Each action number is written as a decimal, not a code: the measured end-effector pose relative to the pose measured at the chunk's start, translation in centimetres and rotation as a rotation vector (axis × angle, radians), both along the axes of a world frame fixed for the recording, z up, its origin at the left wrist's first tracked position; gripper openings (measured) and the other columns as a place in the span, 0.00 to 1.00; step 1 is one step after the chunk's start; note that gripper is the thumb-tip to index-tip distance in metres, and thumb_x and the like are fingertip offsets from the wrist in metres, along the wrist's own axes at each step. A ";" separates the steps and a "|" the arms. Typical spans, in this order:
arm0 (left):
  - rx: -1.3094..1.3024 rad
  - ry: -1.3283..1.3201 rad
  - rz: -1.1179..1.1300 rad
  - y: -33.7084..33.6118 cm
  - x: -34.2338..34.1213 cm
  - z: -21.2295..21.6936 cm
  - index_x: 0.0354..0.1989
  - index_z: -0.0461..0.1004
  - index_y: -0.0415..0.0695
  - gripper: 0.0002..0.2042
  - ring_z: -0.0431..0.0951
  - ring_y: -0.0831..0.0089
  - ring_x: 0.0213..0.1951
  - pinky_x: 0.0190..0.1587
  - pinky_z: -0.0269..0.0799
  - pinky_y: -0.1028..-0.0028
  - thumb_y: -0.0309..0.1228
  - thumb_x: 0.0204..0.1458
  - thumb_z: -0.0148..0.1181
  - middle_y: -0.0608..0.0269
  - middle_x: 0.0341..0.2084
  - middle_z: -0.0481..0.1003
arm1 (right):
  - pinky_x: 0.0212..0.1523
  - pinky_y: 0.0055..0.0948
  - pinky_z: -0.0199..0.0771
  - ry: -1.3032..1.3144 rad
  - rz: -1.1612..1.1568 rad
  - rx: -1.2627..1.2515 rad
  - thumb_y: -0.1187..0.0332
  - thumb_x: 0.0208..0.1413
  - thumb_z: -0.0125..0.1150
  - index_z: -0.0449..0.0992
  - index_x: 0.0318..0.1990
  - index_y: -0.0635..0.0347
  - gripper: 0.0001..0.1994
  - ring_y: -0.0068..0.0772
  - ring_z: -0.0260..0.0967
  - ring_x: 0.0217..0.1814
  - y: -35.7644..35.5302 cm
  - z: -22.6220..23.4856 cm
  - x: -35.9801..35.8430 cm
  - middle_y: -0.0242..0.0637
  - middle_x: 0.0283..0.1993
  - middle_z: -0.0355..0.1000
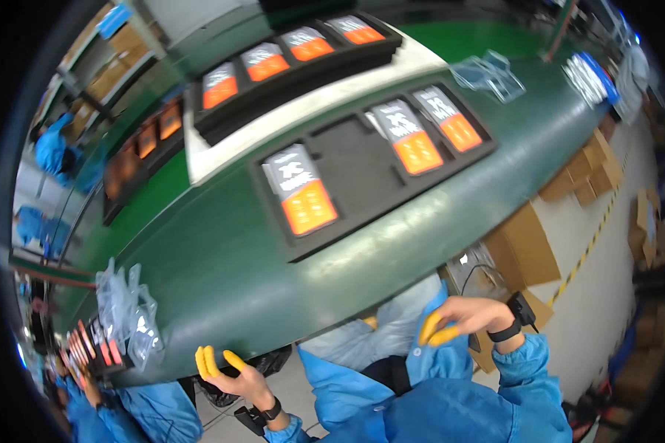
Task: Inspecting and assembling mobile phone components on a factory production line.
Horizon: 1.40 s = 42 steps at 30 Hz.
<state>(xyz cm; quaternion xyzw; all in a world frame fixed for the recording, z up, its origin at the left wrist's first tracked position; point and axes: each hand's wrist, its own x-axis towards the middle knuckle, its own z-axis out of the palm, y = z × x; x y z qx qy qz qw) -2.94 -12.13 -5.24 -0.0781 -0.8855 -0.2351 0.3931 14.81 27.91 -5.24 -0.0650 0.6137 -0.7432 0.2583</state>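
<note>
My left hand (pixel 233 376) is at the near edge of the green table, yellow covers on its fingertips. Its fingers are spread and hold nothing. Above my lap, my right hand (pixel 465 317) has yellow-covered fingers loosely bent and apart, with nothing visible between them. Beyond both hands, a black foam tray (pixel 355 173) lies on the green table (pixel 222 251). One grey-and-orange flat pack (pixel 303 193) sits at its left end. At its right end are a second pack (pixel 408 140) and a third pack (pixel 451 122). Bare foam shows between left and right packs.
Behind, a stack of black trays (pixel 295 83) carries several similar packs on a white board (pixel 214 151). Clear plastic bags lie at left (pixel 129 314) and far right (pixel 491 74). A co-worker's hand (pixel 89 390) is at lower left. Cardboard boxes (pixel 524 247) stand right of the table.
</note>
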 end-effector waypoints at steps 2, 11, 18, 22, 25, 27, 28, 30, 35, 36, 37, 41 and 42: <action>0.044 -0.028 -0.231 5.5 0.4 0.0 0.50 0.72 0.32 0.13 0.70 0.49 0.56 0.60 0.63 0.54 0.20 0.55 0.57 0.44 0.53 0.69 | 0.42 0.30 0.76 -0.211 -0.347 0.074 0.69 0.59 0.61 0.80 0.43 0.64 0.09 0.31 0.76 0.43 4.4 -3.5 6.5 0.40 0.42 0.79; 0.483 -0.690 -0.444 16.2 -6.2 3.4 0.66 0.61 0.40 0.22 0.71 0.68 0.57 0.54 0.68 0.74 0.27 0.63 0.50 0.53 0.58 0.70 | 0.34 0.26 0.76 -0.963 -1.246 0.511 0.72 0.59 0.52 0.77 0.47 0.64 0.12 0.29 0.77 0.40 13.5 -25.1 14.3 0.36 0.40 0.78; 0.524 -0.988 -0.399 17.8 -12.3 4.3 0.61 0.68 0.37 0.19 0.76 0.75 0.49 0.45 0.72 0.80 0.31 0.64 0.44 0.60 0.51 0.75 | 0.34 0.20 0.74 0.070 -2.252 0.495 0.79 0.61 0.56 0.76 0.46 0.69 0.08 0.21 0.72 0.34 13.8 -12.8 5.5 0.38 0.38 0.77; 0.550 -0.864 -0.421 18.8 -14.6 1.9 0.59 0.70 0.35 0.19 0.77 0.71 0.50 0.53 0.71 0.74 0.30 0.65 0.40 0.59 0.51 0.76 | 0.34 0.30 0.71 0.530 -1.834 1.084 0.78 0.53 0.63 0.76 0.44 0.69 0.11 0.36 0.71 0.32 16.5 -0.7 1.6 0.43 0.35 0.74; 0.584 -0.818 -0.402 19.3 -14.8 2.4 0.56 0.72 0.33 0.18 0.76 0.71 0.48 0.54 0.68 0.75 0.27 0.64 0.41 0.58 0.49 0.77 | 0.36 0.44 0.69 0.384 -1.450 1.331 0.66 0.55 0.62 0.77 0.42 0.67 0.13 0.54 0.69 0.37 21.5 3.7 -5.0 0.49 0.33 0.70; 0.560 -0.856 -0.400 20.1 -15.0 2.2 0.55 0.73 0.33 0.18 0.76 0.71 0.49 0.55 0.68 0.75 0.26 0.63 0.39 0.57 0.47 0.77 | 0.38 0.47 0.69 0.264 -1.327 1.397 0.59 0.57 0.61 0.77 0.37 0.69 0.17 0.57 0.69 0.38 23.6 4.3 -6.1 0.53 0.33 0.71; 0.574 -0.851 -0.417 20.8 -14.9 2.1 0.55 0.73 0.33 0.18 0.76 0.71 0.49 0.55 0.68 0.75 0.26 0.63 0.39 0.57 0.47 0.77 | 0.38 0.47 0.69 0.221 -1.288 1.459 0.58 0.57 0.60 0.76 0.35 0.69 0.18 0.58 0.69 0.37 24.1 4.1 -6.4 0.54 0.32 0.71; 0.595 -0.856 -0.441 21.1 -14.1 2.9 0.55 0.73 0.33 0.18 0.76 0.74 0.44 0.49 0.69 0.78 0.27 0.63 0.40 0.60 0.45 0.77 | 0.37 0.48 0.69 0.236 -1.332 1.437 0.58 0.57 0.61 0.76 0.33 0.69 0.17 0.58 0.70 0.37 23.3 4.3 -6.4 0.54 0.32 0.71; 0.839 -1.058 -0.377 21.8 -11.3 4.8 0.43 0.76 0.40 0.15 0.66 0.86 0.28 0.28 0.60 0.82 0.40 0.64 0.51 0.74 0.29 0.73 | 0.31 0.38 0.64 0.097 -1.615 1.282 0.63 0.54 0.67 0.80 0.38 0.67 0.14 0.48 0.65 0.29 20.3 3.6 -1.1 0.46 0.28 0.68; 0.806 -1.154 -0.442 23.2 -10.3 5.4 0.43 0.76 0.41 0.16 0.66 0.86 0.26 0.27 0.58 0.82 0.42 0.64 0.51 0.74 0.29 0.72 | 0.31 0.32 0.64 0.094 -1.686 1.275 0.66 0.55 0.67 0.80 0.38 0.66 0.11 0.40 0.65 0.29 19.7 3.0 0.7 0.42 0.29 0.68; 0.752 -1.211 -0.468 23.7 -9.9 5.5 0.43 0.76 0.41 0.16 0.65 0.87 0.25 0.25 0.58 0.82 0.43 0.64 0.51 0.75 0.28 0.72 | 0.32 0.29 0.64 0.115 -1.744 1.206 0.69 0.56 0.66 0.78 0.39 0.66 0.09 0.34 0.65 0.32 19.6 2.0 3.0 0.40 0.31 0.68; 0.558 -1.331 -0.604 27.5 -7.6 7.2 0.40 0.75 0.42 0.17 0.62 0.89 0.19 0.21 0.55 0.84 0.45 0.64 0.51 0.78 0.21 0.67 | 0.49 0.23 0.69 0.071 -1.878 0.045 0.69 0.65 0.55 0.71 0.50 0.61 0.10 0.24 0.70 0.49 20.1 -2.5 11.2 0.30 0.47 0.73; 0.447 -1.358 -0.672 27.6 -7.8 7.5 0.40 0.74 0.42 0.17 0.62 0.88 0.19 0.22 0.56 0.84 0.45 0.64 0.52 0.78 0.21 0.67 | 0.53 0.24 0.71 0.226 -1.852 -0.317 0.69 0.66 0.53 0.71 0.51 0.60 0.10 0.24 0.70 0.53 19.9 -2.7 12.0 0.31 0.48 0.73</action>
